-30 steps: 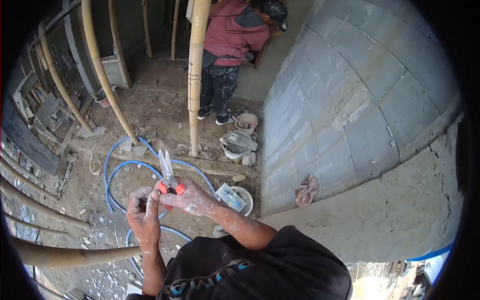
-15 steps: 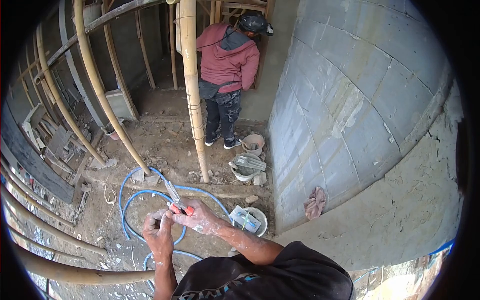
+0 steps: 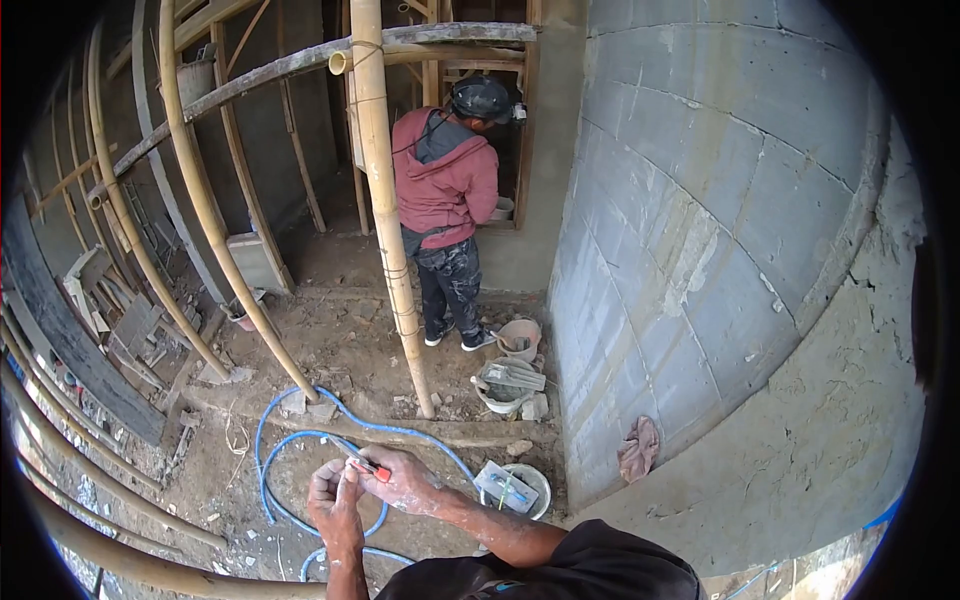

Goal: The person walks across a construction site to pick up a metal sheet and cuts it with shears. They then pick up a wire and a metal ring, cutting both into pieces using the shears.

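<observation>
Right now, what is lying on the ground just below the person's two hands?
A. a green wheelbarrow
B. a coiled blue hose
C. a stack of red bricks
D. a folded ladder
B. A coiled blue hose loops over the dirt right beneath the left hand and the right hand, which holds a red-handled cutting tool; no bricks, wheelbarrow or ladder lie there.

A person in a red hoodie stands far beside a bamboo pole, with buckets, a blue hose and a pink rag nearer.
</observation>
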`<state>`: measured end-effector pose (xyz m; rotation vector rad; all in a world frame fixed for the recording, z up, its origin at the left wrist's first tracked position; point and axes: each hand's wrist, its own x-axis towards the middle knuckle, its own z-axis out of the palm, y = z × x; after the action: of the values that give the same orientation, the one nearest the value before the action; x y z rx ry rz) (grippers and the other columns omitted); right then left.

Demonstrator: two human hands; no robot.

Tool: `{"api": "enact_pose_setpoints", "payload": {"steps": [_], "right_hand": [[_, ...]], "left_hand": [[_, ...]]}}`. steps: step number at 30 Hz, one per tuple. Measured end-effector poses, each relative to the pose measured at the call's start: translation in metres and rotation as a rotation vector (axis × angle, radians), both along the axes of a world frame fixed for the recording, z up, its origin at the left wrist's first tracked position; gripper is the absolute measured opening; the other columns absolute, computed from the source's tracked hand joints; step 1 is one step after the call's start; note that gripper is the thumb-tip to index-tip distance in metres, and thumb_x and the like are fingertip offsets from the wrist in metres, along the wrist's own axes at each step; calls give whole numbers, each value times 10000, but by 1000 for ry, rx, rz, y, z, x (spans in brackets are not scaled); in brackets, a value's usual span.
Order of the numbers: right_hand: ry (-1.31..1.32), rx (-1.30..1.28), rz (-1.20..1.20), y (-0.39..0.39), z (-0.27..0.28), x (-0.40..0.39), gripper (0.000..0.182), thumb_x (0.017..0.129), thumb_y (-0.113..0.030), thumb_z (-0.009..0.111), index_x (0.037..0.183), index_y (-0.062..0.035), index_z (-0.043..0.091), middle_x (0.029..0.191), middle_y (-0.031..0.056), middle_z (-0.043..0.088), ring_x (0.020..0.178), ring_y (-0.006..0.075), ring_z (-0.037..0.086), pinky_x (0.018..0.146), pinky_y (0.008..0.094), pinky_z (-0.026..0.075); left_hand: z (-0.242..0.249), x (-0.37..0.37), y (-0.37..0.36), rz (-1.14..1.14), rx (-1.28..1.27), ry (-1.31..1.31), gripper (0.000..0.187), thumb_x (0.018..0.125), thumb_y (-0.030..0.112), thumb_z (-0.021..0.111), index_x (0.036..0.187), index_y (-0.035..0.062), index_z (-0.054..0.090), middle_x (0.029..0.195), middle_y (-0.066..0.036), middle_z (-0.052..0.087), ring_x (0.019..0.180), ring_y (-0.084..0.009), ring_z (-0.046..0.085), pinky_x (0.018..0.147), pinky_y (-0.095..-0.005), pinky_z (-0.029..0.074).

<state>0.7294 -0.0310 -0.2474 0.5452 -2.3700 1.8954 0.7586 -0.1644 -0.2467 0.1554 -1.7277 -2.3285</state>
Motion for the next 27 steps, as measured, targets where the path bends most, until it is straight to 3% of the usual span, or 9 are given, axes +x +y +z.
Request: {"api": "enact_pose_setpoints", "payload": {"steps": [3, 6, 10, 15, 19, 27], "right_hand": [[110, 3, -32, 1, -3, 1, 246, 866, -178, 667, 1075, -65, 604, 899, 116, 644, 831, 287, 637, 728, 377, 496], [20, 47, 16, 8, 3, 3, 295, 866, -149, 651, 1129, -43, 570, 1012, 168, 644, 942, 336, 637, 800, 403, 497], [19, 14, 8, 15, 9, 5, 306, 867, -169, 659, 1132, -44, 567, 1009, 165, 644, 948, 347, 634, 800, 402, 495], [-103, 23, 27, 28, 11, 4, 356, 849, -279, 709, 1097, -57, 580, 915, 91, 626, 822, 200, 593, 754, 353, 476], [-157, -108, 13, 33, -12, -5, 362, 837, -327, 730, 1043, -60, 599, 862, 40, 604, 804, 148, 558, 747, 319, 465], [-201, -130, -22, 45, -8, -1, 207, 863, -200, 710, 866, -90, 535, 771, -74, 453, 729, 55, 408, 673, 239, 381]], "left_hand": [[-3, -1, 0, -49, 37, -83, 164, 906, 142, 657, 998, 12, 616, 917, -62, 661, 792, -111, 628, 706, -257, 541], [-1, -3, 0, -117, 91, -151, 104, 900, 135, 631, 966, 55, 627, 891, -38, 663, 769, -121, 639, 686, -275, 554], [5, -4, 5, -145, 115, -179, 100, 911, 170, 627, 958, 82, 623, 881, -32, 668, 762, -131, 642, 688, -297, 552], [-10, -11, 3, -165, 193, -158, 113, 929, 142, 605, 984, 43, 609, 905, -66, 668, 767, -147, 659, 674, -297, 580], [-9, -17, 4, -175, 294, -83, 109, 946, 145, 588, 997, 49, 576, 899, -77, 664, 754, -157, 662, 666, -303, 585], [-16, -17, 0, -198, 395, -123, 105, 958, 151, 573, 989, 50, 568, 871, -75, 665, 738, -156, 665, 659, -310, 591]]}}
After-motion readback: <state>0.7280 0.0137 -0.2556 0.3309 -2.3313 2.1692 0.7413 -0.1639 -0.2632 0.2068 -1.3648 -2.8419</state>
